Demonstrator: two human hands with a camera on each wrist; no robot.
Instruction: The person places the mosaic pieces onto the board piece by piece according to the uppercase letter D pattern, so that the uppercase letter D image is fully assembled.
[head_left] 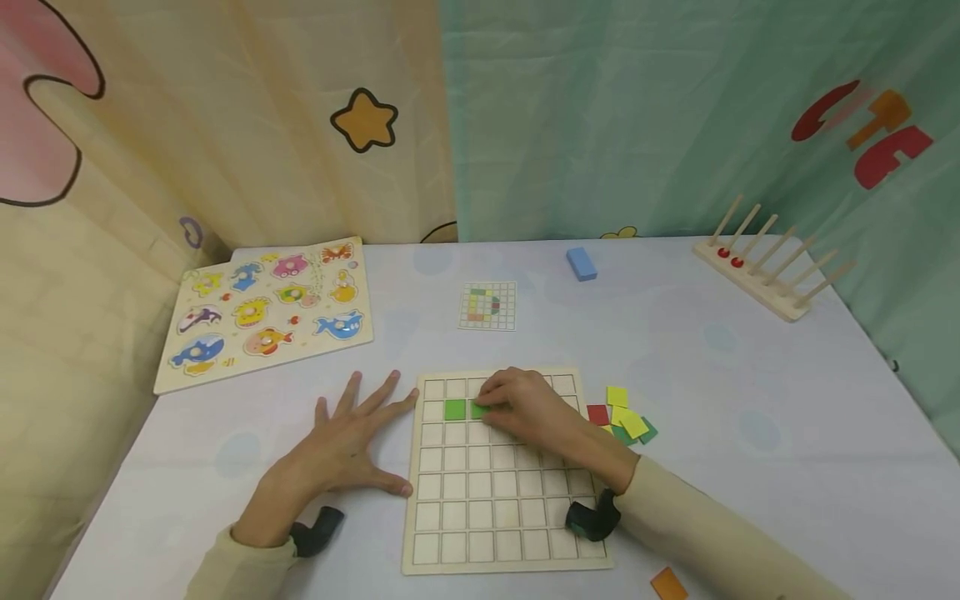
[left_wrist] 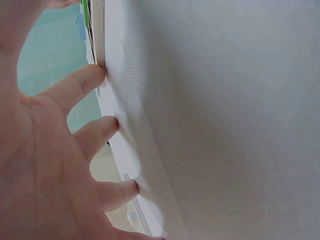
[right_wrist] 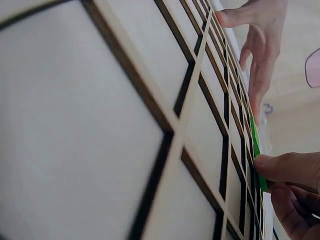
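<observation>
Grid board (head_left: 480, 485) on pale table (head_left: 810, 433) — curtain (head_left: 540, 117) behind.

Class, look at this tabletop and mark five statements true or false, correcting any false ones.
1. The right hand holds a green square tile at the pale wooden grid board. True.
2. The left hand grips the blue rectangular block. False: it is spread at the board's left edge; the block lies beyond the board.
3. The small white card printed with a coloured grid pattern lies beyond the board. True.
4. Every peg of the pale wooden peg stand carries a bead. False: only two red beads show.
5. The orange square tile lies on the board. False: it lies off the board, near its right front corner.
</observation>
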